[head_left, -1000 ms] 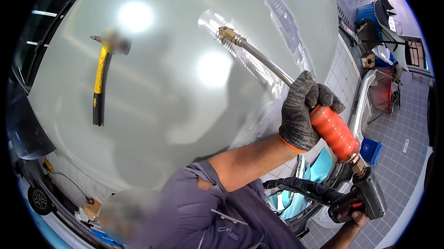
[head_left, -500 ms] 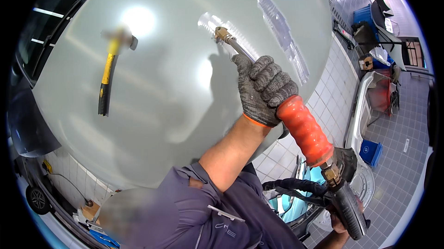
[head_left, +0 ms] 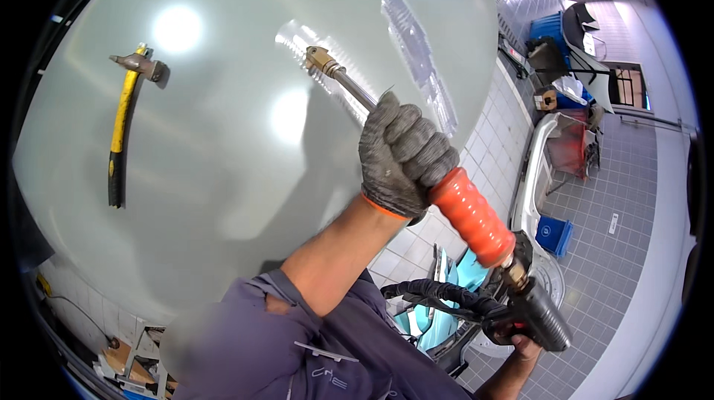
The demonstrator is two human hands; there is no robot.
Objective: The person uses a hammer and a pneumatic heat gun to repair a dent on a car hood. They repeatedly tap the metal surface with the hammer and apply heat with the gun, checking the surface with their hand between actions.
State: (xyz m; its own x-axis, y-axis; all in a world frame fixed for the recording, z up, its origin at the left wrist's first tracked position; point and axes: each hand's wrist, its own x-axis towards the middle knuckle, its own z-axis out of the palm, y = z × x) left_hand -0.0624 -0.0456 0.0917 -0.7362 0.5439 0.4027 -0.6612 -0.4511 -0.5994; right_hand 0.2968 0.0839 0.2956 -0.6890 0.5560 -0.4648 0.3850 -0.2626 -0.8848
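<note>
My left hand [head_left: 401, 155], in a grey knit glove with an orange cuff, is closed round the metal shaft of a dent-puller slide hammer [head_left: 474, 218], just ahead of its ribbed red-orange grip. The puller's brass tip reaches a bright, bare-metal patch [head_left: 346, 65] on a pale grey car panel [head_left: 223, 132]. At the lower right, my bare right hand [head_left: 525, 348] holds the puller's black rear handle; most of its fingers are hidden. A body hammer [head_left: 121, 121] with a yellow and black handle lies on the panel to the left.
Another long bare-metal patch [head_left: 420, 58] lies farther right on the panel. A dark cable [head_left: 439, 297] runs from the puller's rear handle. Teal body parts [head_left: 468, 273], a white car-body part [head_left: 532, 169] and a blue bin [head_left: 554, 235] stand on the tiled floor to the right.
The view has shifted, so the panel, hammer and tools all appear farther left. Both hands keep their hold on the dent puller, its tip still at the same bare patch.
</note>
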